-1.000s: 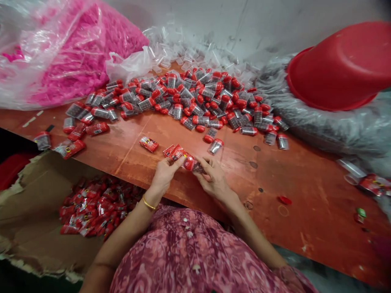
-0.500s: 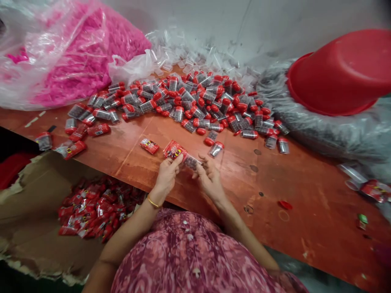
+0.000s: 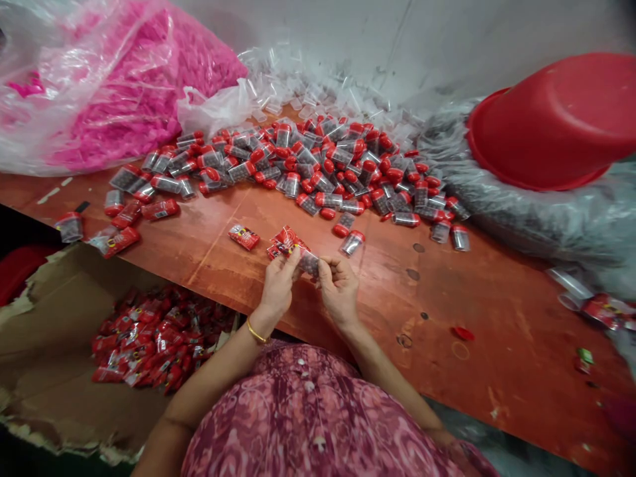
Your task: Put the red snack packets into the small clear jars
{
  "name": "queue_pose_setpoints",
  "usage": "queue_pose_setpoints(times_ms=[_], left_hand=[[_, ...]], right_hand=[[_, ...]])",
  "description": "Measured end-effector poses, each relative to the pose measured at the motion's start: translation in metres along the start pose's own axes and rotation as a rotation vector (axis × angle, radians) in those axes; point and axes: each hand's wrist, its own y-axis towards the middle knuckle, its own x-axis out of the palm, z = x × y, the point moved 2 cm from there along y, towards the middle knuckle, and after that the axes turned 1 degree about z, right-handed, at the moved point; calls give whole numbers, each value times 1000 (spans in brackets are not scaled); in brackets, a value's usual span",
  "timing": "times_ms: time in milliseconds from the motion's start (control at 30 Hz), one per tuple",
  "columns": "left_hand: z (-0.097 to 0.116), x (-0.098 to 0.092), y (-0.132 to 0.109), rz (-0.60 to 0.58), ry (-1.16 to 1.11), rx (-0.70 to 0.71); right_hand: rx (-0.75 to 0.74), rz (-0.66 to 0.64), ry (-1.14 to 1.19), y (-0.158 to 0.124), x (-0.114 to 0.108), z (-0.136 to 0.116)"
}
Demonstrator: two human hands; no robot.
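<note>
We are in a small packing workshop: a heap of little red-capped tubes covers the worktop, with a cardboard box of wrapped ones beside it.

Both grips meet over the near edge of the counter, the left grip just beside the right grip, with a small vial and a wrapper between them. Just left of the grips a loose packet lies on the counter. Beyond them spreads a heap of vials. Far left behind it sits a bag; far right, an upturned basin. Below the left grip, off the counter's edge, a cardboard box holds packets.
</note>
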Motion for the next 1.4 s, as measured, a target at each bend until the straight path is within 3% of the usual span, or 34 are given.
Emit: queue_pose_setpoints(times_ms=[167, 300, 433, 567, 633, 800, 967, 1067, 1133, 1200, 1267, 1333, 1400], left_hand=[[3, 7, 7, -1, -25, -66], [-6, 9, 3, 8, 16, 21], [-16, 7, -8, 18, 139, 140], [-19, 5, -13, -10, 220, 154], [-16, 4, -11, -39, 177, 115], [-4, -3, -1, 20, 34, -27], [2, -4, -1, -13, 97, -13], [23, -15, 7, 15, 386, 96], [50, -26, 20, 99, 761, 309], [75, -35, 36, 153, 1162, 555], [90, -44, 52, 71, 1464, 665], [93, -57, 61, -45, 1646, 665], [94, -74, 59, -73, 1745, 654]], right_hand=[[-31, 34, -18, -3, 3, 0], [-62, 85, -38, -4, 5, 1], [25, 63, 8, -2, 5, 1], [8, 67, 24, 0, 4, -2], [-1, 18, 30, 2, 4, -3], [57, -325, 116, 5, 9, 4], [-97, -261, -91, 15, 7, 4], [-299, -258, -449, 37, -4, 0], [-405, -165, -745, 61, -15, -1], [-366, -40, -992, 86, -24, 4], [-309, -1, -1131, 105, -27, 11], [-328, -68, -1193, 109, -23, 17], [-383, -164, -1219, 100, -18, 18]])
